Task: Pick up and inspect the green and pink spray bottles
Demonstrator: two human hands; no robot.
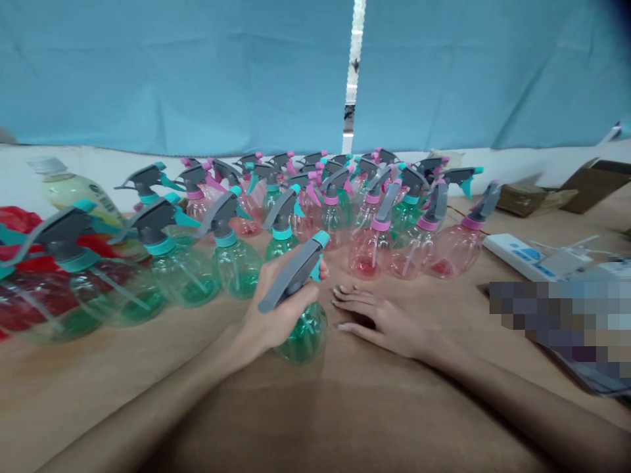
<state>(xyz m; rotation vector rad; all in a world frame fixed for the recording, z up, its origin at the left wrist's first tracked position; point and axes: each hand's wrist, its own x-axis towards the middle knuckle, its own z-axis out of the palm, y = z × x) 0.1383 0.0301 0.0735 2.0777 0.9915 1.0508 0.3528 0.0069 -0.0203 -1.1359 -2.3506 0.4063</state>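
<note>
My left hand (279,309) is wrapped round the neck of a green spray bottle (302,338), whose grey and turquoise trigger head points away and to the right. The bottle stands about upright at the middle of the table. Just right of it, my right hand (382,318) rests on the wood with fingers stretched out and holds nothing. Beyond it are pink spray bottles (365,253) with grey heads. A row of green spray bottles (237,266) runs off to the left.
More spray bottles crowd the back of the table (236,420). At the far left are a capped drink bottle (83,194) and red plastic (20,220). A white power strip (515,256), a brown box (594,184) and a partly blurred-out flat object are on the right. A blue cloth (197,72) hangs behind.
</note>
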